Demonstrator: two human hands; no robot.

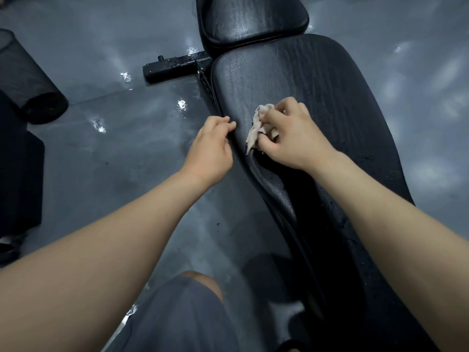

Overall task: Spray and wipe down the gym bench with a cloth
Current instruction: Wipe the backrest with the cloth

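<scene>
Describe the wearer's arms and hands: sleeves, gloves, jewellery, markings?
Left forearm and right forearm are bare to the frame edge, no sleeves in view. Left hand and right hand: no gloves, rings, watch or wristbands visible. No markings seen. Only clothing: grey shorts on the leg.

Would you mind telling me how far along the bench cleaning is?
Spraying looks done: droplets bead on the long pad. In hand: the right hand presses the cloth on it; the left hand grips its edge. Left: probably the wet near stretch and the small pad.
</scene>
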